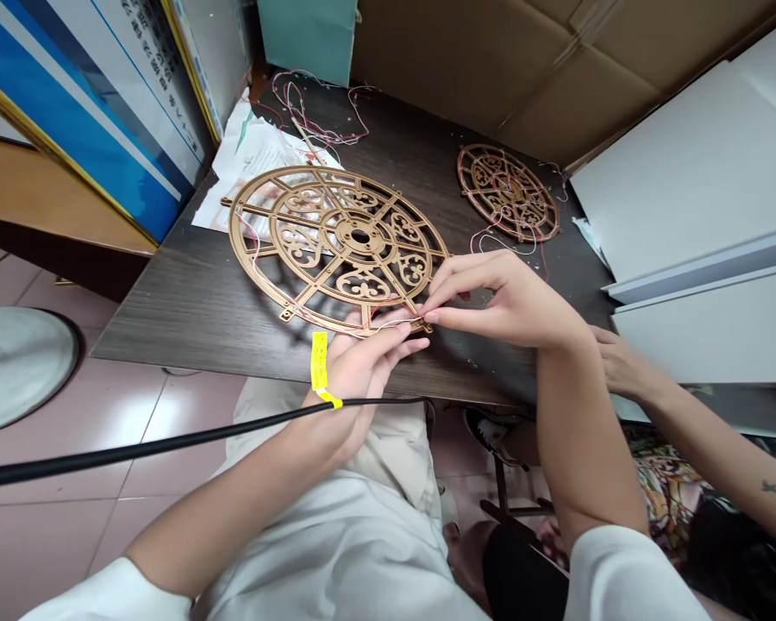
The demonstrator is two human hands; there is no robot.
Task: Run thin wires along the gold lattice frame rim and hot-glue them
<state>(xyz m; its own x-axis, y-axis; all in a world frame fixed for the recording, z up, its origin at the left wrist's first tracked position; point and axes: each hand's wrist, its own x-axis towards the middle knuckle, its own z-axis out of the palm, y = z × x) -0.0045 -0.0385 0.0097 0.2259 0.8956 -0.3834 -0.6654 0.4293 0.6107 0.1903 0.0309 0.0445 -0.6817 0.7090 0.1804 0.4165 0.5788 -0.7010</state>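
Note:
A large round gold-coloured openwork frame, with spokes and scroll patterns, is tilted above the dark table's near side. My left hand grips its near rim, fingers underneath and thumb by the edge. Thin red and white wires run along this rim. At the rim's near right, beside a small tab, my right hand pinches the wires between thumb and fingertips. The exact pinch point is partly covered by the fingers.
A smaller round frame with wires lies at the back right. Loose wires and printed paper are at the back left. White boxes stand right, near another person's hand. A black cable with a yellow tag crosses my left wrist.

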